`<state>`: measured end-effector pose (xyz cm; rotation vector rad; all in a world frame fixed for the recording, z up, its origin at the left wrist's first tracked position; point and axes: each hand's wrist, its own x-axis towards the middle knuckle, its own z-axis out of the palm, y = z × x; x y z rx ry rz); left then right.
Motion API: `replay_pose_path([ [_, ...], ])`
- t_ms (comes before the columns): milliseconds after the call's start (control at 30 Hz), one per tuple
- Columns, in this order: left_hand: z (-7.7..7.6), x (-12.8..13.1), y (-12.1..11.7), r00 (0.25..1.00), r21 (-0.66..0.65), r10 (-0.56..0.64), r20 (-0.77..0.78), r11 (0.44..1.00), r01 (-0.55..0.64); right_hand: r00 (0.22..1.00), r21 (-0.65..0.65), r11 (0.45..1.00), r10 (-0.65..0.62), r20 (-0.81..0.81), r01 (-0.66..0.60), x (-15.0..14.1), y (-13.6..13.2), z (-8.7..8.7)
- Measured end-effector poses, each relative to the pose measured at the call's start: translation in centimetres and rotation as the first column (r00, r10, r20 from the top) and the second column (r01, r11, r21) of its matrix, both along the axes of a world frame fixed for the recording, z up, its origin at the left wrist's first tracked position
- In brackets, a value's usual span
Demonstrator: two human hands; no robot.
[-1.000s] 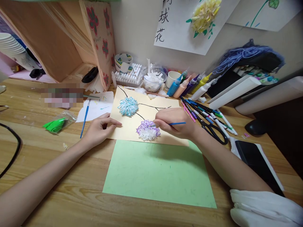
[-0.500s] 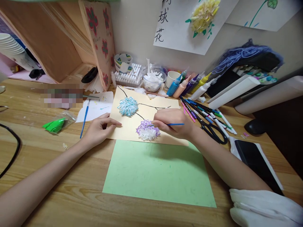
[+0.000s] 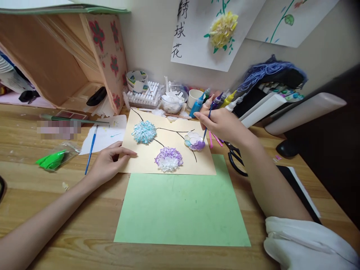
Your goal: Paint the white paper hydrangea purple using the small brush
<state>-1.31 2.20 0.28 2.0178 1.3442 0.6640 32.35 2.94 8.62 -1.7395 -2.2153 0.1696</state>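
My right hand (image 3: 221, 123) grips a blue-handled paintbrush (image 3: 209, 118) upright, its tip in the purple paint of a small flower-shaped palette (image 3: 194, 141). That palette sits on the right part of a cream sheet (image 3: 143, 161). My left hand (image 3: 114, 161) rests at the sheet's left edge, thumb and index finger apart, holding nothing. On the sheet, thin black branch lines run between a blue-and-white fringed paper flower (image 3: 144, 132) and a second fringed paper flower (image 3: 168, 159), purple on top and white below.
A green sheet (image 3: 180, 210) lies in front. To the left are another paintbrush (image 3: 91, 150), a paint-marked white paper (image 3: 115, 131) and a green item in a bag (image 3: 52, 160). Behind stand a bowl of white scraps (image 3: 173, 99) and paint bottles (image 3: 197, 106); scissors (image 3: 236, 161) lie right.
My right hand has moved the paintbrush from the purple-and-white flower right and up to the palette, which now shows. My left hand stays at the sheet's edge. The view has shifted slightly.
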Motion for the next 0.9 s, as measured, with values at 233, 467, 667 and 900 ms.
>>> replay_pose_path([
  [233,-0.7,-0.5,0.1,1.000,0.004,-0.008,0.002,1.000,0.008,0.998,-0.229,0.972,-0.045,0.037,0.052,-0.6,0.5,-0.4],
  [467,-0.6,-0.5,0.2,1.000,0.012,-0.006,-0.009,1.000,0.006,0.999,-0.200,0.979,-0.044,0.002,0.043,-0.1,0.5,-0.3],
  [667,-0.6,-0.3,0.1,1.000,0.010,-0.001,0.012,1.000,0.001,0.999,-0.206,0.977,-0.052,0.016,0.054,0.1,0.4,0.1],
  [900,0.5,0.2,-0.2,1.000,-0.019,0.000,0.001,1.000,0.000,0.812,0.120,0.984,0.177,-0.556,-0.132,-2.0,-2.2,0.8],
])
